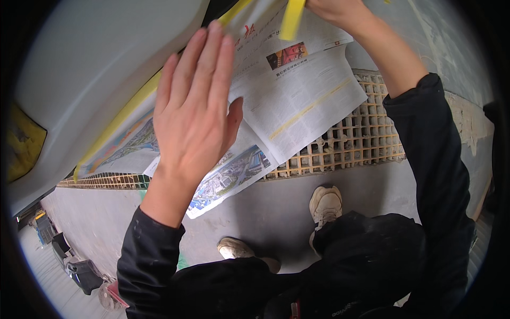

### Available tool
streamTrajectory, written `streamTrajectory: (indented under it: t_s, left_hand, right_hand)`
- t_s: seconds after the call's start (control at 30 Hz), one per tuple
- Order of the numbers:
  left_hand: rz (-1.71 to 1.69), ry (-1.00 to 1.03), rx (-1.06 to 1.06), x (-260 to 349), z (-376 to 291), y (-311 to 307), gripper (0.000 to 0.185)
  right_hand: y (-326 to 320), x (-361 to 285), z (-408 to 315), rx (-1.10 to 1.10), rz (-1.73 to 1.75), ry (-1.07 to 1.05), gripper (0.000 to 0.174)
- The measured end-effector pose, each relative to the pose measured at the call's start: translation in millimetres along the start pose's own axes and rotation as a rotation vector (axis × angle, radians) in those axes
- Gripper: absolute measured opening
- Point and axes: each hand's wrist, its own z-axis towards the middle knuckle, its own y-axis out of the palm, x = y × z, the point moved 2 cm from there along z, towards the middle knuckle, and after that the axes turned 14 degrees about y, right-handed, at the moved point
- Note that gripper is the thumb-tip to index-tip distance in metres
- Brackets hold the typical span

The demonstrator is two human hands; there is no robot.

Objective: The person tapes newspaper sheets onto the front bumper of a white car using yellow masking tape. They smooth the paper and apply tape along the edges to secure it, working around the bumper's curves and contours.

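Sheets of newspaper [291, 99] hang along the lower edge of a grey car body panel [103, 52], joined to it by yellow masking tape [123, 115]. My left hand [195, 87] is flat, palm down and fingers extended, with its fingertips by the taped edge; it grips nothing. At the top edge of the picture is my right hand [332, 10], partly cut off, beside a blurred hanging strip of yellow tape [293, 20]. Its fingers are mostly out of view, so what it holds cannot be told. Printed pictures and writing cover the newspaper.
A floor grating [342, 139] runs beneath the newspaper, and my shoes [326, 203] stand on the grey floor in front of it. Yellow masking material [26, 143] covers an opening in the panel at far left. Dark parts [83, 275] lie at lower left.
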Motion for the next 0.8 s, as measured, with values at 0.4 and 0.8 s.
streamTrajectory:
  t_s: [0.4,0.8]
  left_hand:
    - [-0.198,0.035,-0.036,-50.6,-63.0,-4.6,0.081]
    - [0.107,-0.370,0.052,-160.1,-276.8,-40.4,0.070]
  right_hand:
    - [-21.2,22.7,-25.9,0.176,0.308,0.546,0.017]
    - [28.1,-91.4,-79.6,-1.242,0.657,0.786,0.027]
